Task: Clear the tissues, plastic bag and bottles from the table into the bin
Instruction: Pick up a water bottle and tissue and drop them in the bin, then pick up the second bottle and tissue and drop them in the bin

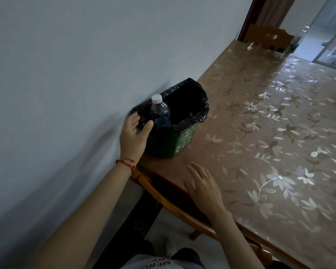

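Note:
A green bin (179, 141) lined with a black bag stands on the table's near left corner, against the wall. A clear bottle (159, 111) with a white cap stands upright inside it, at the near rim. My left hand (133, 133) is just left of the bottle with fingers spread, thumb close to the bottle, holding nothing. My right hand (202, 184) lies flat on the table near its front edge. Far off, a second clear bottle (297, 38) stands at the table's far end, and a small white tissue scrap (249, 46) lies near it.
The table (279, 133) has a glossy brown floral cover and a wooden edge. A wooden chair back (268, 36) stands at the far end, a doorway behind it. A grey wall runs along the left side.

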Motion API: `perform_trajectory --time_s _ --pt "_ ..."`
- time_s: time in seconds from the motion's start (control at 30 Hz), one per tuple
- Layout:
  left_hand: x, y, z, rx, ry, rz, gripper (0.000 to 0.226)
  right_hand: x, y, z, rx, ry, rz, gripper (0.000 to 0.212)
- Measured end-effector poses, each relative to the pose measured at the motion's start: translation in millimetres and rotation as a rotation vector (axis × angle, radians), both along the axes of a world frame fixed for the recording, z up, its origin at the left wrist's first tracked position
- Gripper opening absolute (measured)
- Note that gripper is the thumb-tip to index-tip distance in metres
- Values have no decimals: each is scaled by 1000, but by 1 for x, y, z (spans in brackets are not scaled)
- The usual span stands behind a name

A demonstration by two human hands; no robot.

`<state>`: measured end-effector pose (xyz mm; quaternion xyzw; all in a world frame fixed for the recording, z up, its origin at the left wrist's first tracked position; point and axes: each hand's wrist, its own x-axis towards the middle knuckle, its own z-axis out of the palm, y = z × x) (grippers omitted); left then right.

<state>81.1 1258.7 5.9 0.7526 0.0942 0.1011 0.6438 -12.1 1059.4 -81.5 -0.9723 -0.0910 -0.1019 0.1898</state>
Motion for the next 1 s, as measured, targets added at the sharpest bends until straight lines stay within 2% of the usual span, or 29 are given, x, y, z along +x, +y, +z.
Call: perform_trajectory --time_s 0.13,0.3,0.4,0.53,0.77,1.0 --pt "-32 0 -25 334 -5 -136 50 -1 1 3 -6 15 -26 41" --pt "-45 2 -56 826 -10 -374 70 -5 -4 -1 -19 29 -69 39" --pt "-45 3 -65 1061 -50 -454 70 -10 -9 -1 -12 50 -115 40" --pt "-46 -6 -68 1142 -74 -524 79 -21 -17 -1 -3 64 -185 40" --pt "-46 -32 -76 1125 -135 -670 78 -49 -34 -3 17 95 -358 53" --pt "-49 -79 -78 1107 -237 -846 78 -88 -63 5 21 72 -595 46"
